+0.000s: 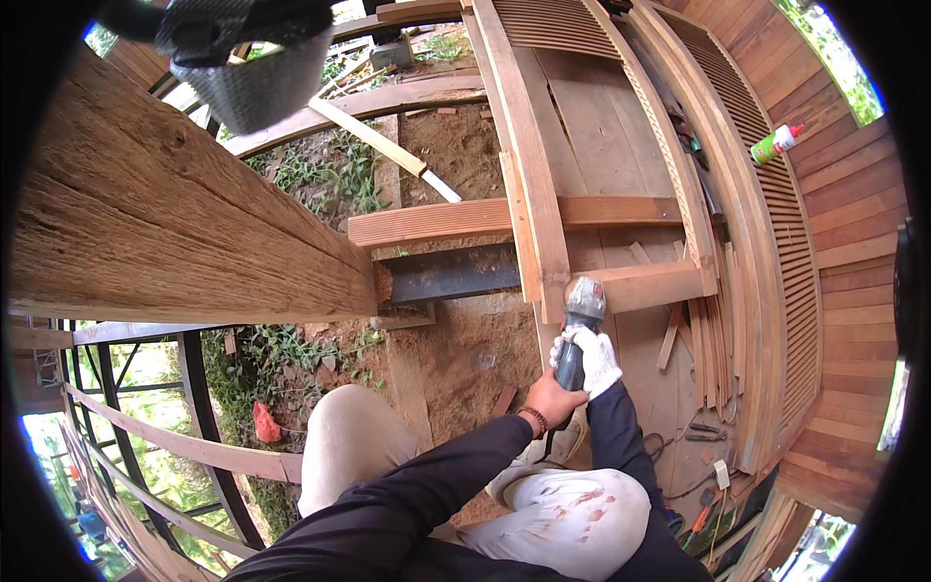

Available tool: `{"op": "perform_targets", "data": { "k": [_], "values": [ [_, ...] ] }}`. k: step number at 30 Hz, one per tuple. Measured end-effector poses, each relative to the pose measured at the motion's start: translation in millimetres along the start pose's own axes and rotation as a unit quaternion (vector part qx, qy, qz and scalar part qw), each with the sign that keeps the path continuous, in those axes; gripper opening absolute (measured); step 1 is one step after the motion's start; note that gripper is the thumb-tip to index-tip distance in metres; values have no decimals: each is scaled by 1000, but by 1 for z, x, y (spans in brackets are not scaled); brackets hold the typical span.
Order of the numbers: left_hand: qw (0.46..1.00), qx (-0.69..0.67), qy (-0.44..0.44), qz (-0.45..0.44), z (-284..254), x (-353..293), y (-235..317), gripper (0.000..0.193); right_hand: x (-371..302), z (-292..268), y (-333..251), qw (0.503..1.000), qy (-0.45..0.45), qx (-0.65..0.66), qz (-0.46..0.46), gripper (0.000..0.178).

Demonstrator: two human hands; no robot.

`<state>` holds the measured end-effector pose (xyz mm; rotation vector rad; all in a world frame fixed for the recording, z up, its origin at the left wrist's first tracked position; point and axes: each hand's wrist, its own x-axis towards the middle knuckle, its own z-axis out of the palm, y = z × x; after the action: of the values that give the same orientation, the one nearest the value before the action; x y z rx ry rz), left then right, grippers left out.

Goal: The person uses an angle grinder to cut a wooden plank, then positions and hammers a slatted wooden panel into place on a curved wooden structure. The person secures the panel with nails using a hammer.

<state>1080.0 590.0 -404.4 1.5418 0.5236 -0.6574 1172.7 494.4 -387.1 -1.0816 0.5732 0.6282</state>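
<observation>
Both my hands are on an angle grinder (585, 304) with a grey metal head and a dark body. My bare left hand (557, 396), a beaded bracelet at its wrist, is wrapped round the rear of the body. Further forward, my right hand (595, 357) in a white knitted glove closes round the middle. The tool's head is at the near end of a long wooden beam (536, 165), beside a short crosspiece (645, 287). The disc is hidden beneath the head, so I cannot tell whether it touches the wood.
A thick timber post (184, 204) stands at left. A dark metal beam (451, 274) and a reddish plank (436, 228) run into the frame. Thin wooden strips (713, 339), pliers (706, 433) and cords lie at right. A green-and-white bottle (776, 144) rests on slats.
</observation>
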Motion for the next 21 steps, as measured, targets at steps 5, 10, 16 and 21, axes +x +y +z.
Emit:
{"op": "perform_targets", "data": {
  "k": [5,10,16,21],
  "values": [
    [997,60,37,3,-6,-24,29,70,-8,0,-3,1000,5,3,-13,8],
    [1000,0,30,5,-5,-14,5,67,-5,5,1,1000,-4,-24,-5,9],
    [998,-21,52,-9,-3,-23,15,66,-7,9,-2,997,-18,-78,-3,12],
    [999,5,52,0,-2,-12,8,64,0,6,0,999,-25,-37,12,12]
  ]
}}
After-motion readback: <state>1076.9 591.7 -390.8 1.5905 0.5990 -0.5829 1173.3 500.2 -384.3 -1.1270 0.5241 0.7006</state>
